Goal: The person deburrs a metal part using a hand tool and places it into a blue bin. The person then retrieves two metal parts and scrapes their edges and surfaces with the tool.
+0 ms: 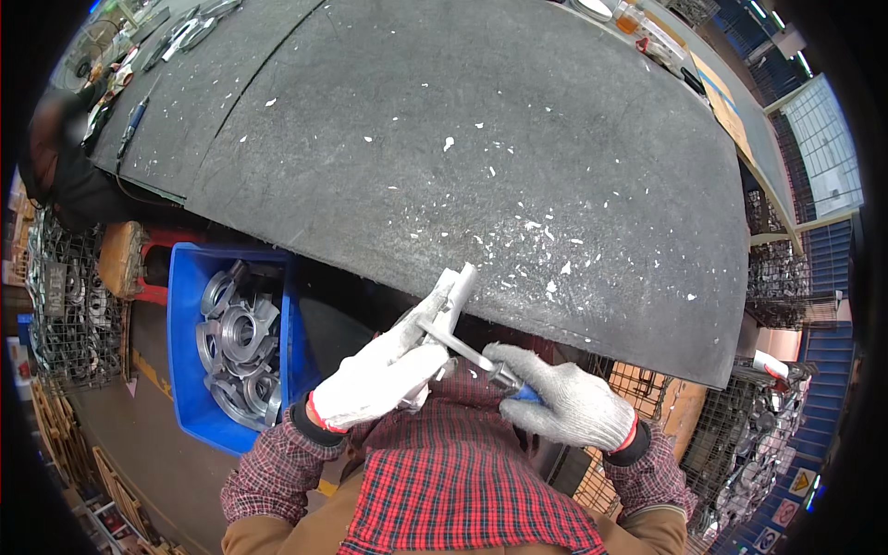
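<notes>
My left hand (375, 381), in a white glove with a red cuff edge, is closed around a silvery metal part (460, 289) just off the bench's near edge. That part looks like a casting, and the glove hides much of it. My right hand (569, 396), in a grey knitted glove, grips a hand tool by its blue handle (527, 394). A metal collar (502, 375) shows at the handle's front, pointing toward the part. A flat grey bar (458, 347) runs between the two hands; whether it belongs to the tool or the part I cannot tell.
White flakes (532, 225) lie scattered over the dark bench top (342, 185). To the left, a blue bin (190, 370) holds several ring-shaped metal castings (242, 333). A person's dark sleeve (88, 190) shows at far left. Wire cages with metal parts (749, 435) stand at right.
</notes>
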The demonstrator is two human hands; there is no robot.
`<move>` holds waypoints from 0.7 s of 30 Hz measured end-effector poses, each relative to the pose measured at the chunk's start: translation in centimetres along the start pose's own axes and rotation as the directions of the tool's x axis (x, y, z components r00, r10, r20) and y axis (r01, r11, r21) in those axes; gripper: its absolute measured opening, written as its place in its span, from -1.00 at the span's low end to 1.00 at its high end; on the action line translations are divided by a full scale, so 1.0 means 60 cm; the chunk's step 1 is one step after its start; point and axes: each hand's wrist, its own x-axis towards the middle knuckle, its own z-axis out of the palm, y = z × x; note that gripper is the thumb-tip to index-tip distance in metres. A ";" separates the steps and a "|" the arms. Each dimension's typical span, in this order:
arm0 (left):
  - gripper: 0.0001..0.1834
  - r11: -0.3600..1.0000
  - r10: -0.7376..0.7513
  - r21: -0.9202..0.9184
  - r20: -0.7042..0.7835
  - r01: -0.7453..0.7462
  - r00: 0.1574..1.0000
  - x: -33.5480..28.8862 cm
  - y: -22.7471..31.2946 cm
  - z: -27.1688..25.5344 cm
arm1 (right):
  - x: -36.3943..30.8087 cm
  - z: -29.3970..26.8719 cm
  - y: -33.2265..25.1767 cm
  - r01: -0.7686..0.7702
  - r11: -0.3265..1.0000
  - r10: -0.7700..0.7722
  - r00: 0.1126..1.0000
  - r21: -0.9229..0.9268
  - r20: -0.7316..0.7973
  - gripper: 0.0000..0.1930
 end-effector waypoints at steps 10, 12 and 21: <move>0.07 0.996 0.002 -0.086 -0.010 -0.003 1.000 -0.001 0.006 0.004 | 0.009 0.011 0.029 -0.028 0.976 0.025 1.000 0.217 0.015 -0.25; 0.04 1.000 0.007 -0.012 -0.062 -0.008 0.998 0.001 0.000 0.006 | 0.010 0.009 0.024 0.012 0.973 -0.015 1.000 0.231 0.011 -0.26; 0.05 0.995 -0.098 -0.037 -0.013 0.098 0.995 -0.027 0.008 -0.004 | 0.007 0.011 -0.030 0.085 0.894 -0.155 0.980 -0.439 -0.125 -0.27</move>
